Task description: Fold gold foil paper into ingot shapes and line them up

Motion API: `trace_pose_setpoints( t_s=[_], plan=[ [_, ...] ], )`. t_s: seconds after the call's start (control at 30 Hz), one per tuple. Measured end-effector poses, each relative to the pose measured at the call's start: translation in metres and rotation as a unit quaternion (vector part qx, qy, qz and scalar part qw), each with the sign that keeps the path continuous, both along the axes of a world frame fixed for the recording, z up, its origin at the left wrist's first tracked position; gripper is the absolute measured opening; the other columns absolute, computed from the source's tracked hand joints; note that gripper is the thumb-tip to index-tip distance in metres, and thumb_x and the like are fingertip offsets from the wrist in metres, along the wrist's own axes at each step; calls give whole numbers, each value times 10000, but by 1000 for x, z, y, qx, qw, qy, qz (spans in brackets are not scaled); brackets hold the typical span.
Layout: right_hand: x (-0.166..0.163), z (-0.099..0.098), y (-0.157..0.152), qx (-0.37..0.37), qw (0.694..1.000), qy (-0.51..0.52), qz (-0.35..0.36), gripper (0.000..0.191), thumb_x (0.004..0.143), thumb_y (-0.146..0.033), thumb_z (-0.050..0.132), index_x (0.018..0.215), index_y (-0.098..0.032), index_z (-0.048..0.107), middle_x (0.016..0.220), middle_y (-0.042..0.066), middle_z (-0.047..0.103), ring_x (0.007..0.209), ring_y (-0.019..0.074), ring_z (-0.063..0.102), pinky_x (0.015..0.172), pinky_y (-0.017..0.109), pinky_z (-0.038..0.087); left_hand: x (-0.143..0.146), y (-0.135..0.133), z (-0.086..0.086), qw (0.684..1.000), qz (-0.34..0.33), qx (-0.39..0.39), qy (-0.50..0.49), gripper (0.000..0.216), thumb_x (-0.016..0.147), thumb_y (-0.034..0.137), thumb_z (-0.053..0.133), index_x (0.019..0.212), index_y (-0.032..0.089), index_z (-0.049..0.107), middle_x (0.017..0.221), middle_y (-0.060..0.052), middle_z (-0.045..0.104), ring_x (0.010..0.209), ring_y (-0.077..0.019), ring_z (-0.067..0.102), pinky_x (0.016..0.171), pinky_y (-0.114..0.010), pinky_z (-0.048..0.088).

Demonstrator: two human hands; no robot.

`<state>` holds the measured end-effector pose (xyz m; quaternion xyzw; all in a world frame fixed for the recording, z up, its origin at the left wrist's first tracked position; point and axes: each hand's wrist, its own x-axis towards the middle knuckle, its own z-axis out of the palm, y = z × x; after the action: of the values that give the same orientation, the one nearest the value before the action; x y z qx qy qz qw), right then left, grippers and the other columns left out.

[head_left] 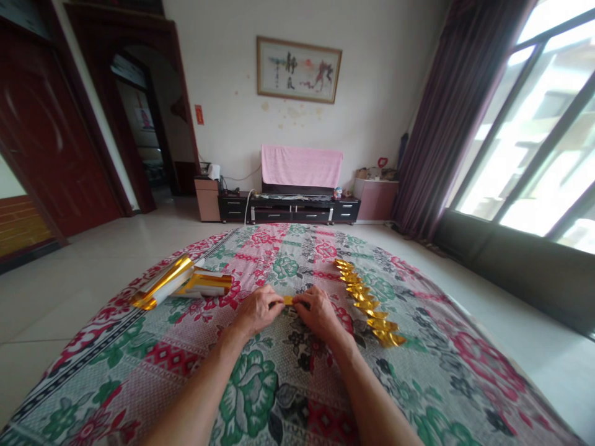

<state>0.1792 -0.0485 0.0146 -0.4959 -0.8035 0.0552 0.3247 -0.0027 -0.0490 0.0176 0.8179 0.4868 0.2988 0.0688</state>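
My left hand [257,310] and my right hand [317,311] meet over the flowered cloth [288,378], fingers curled and pinched. Between them they grip a small piece of gold foil paper [289,300], most of it hidden by the fingers. To the right of my right hand runs a row of several folded gold paper pieces [367,303], laid one after another. Left of my left hand lies a loose stack of gold and white foil sheets [179,282].
The cloth covers a round surface that drops to a tiled floor [93,266] on all sides. A dark low cabinet [288,209] with a pink cloth on it stands at the far wall. Large windows and a curtain [446,124] are at right.
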Motion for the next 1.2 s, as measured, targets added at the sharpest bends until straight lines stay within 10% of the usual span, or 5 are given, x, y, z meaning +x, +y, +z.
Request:
trace_pose_setpoints(
  t_s=[1.2],
  plan=[
    [-7, 1, -4, 9, 1000, -28, -5, 221, 862, -228, 449, 872, -228, 670, 872, 37, 578, 828, 137, 508, 747, 232, 346, -3, 2, -2, 1000, -19, 7, 22, 196, 810, 186, 484, 907, 204, 653, 841, -41, 576, 820, -144, 547, 763, -241, 424]
  ],
)
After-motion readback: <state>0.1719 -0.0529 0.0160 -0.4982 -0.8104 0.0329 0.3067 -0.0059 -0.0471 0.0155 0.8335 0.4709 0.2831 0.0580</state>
